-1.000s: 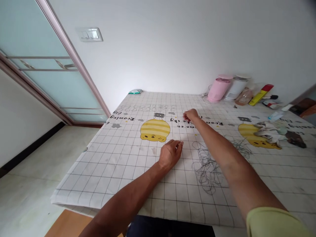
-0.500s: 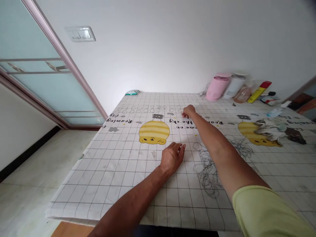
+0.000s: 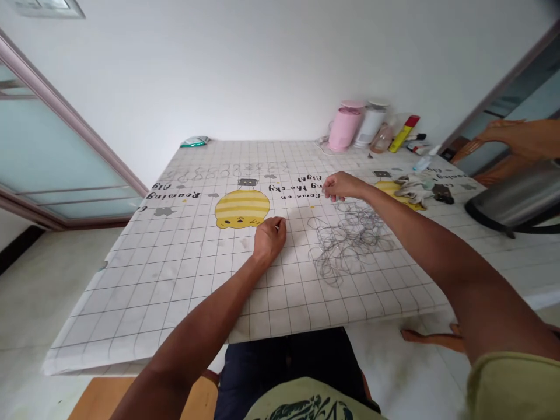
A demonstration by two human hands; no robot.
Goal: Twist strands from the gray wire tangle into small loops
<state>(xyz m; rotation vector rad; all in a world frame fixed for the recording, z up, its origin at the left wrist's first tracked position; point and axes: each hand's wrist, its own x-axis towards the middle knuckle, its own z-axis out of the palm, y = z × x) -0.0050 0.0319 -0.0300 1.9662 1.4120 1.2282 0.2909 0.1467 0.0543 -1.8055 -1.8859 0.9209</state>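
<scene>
Left hand (image 3: 269,240): curled on the bench (image 3: 131,303), grip unclear.
Right hand (image 3: 343,186): fingertips pinched together, held item, if any, too small to tell.
Wire tangle (image 3: 350,239): light, springy (best lifted by a loose loop).

A tangle of wire (image 3: 350,239) lies right of centre on a table cover (image 3: 131,291), with bottles and jars (image 3: 363,128) ranged along the far edge and a heap of cloth (image 3: 413,189) (rags, apparently) just beyond the wire. A sliding glass door (image 3: 56,151) stands left of the table.
</scene>
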